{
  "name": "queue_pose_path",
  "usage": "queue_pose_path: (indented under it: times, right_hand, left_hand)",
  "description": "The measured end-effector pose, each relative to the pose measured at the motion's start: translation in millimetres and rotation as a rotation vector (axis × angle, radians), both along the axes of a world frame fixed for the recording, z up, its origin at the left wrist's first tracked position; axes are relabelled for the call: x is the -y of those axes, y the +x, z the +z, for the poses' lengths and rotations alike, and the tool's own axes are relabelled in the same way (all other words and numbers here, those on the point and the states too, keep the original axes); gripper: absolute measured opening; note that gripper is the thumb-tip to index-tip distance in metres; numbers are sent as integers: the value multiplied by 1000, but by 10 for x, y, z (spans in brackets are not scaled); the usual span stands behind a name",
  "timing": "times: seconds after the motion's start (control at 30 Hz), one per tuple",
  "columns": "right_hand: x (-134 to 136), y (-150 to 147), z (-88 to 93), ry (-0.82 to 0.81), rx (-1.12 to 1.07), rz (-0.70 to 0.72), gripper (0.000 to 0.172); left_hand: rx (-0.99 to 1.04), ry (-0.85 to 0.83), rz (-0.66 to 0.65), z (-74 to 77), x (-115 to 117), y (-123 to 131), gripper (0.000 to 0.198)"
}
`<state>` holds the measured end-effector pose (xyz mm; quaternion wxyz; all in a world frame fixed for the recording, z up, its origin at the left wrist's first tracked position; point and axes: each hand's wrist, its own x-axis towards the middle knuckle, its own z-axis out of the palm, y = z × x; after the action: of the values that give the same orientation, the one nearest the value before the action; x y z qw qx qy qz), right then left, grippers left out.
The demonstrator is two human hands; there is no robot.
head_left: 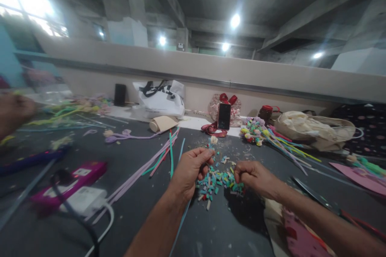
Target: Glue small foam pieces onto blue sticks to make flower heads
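Observation:
My left hand (193,168) is closed in a pinch above a pile of small cut fuzzy bits (215,182) in teal, cream, yellow and red. A small cream tuft (214,140) shows just past its fingertips; whether the fingers hold it I cannot tell. A light blue fuzzy stem (182,225) runs under or along this hand and wrist. To the right, my right hand (255,176) is curled shut at the pile's edge, and its fingers hide anything inside. Lilac, teal and pink stems (150,162) lie left of my left hand.
Behind the pile, a phone (224,116) leans on a patterned pouch. Finished-looking fuzzy flowers (256,128) lie right of it. Scissors (313,194) rest by my right forearm. A magenta power strip (72,182) with a white charger is at left. Another person's hand (15,112) appears far left.

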<state>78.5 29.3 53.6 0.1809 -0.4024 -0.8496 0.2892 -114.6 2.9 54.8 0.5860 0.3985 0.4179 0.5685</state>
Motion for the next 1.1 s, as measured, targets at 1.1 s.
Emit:
queue_pose_path:
  times: [1.1]
  right_hand:
    - [-80,-448,-170,233,233,90,23]
  left_hand:
    - [27,16,-2,21,13,-4,25]
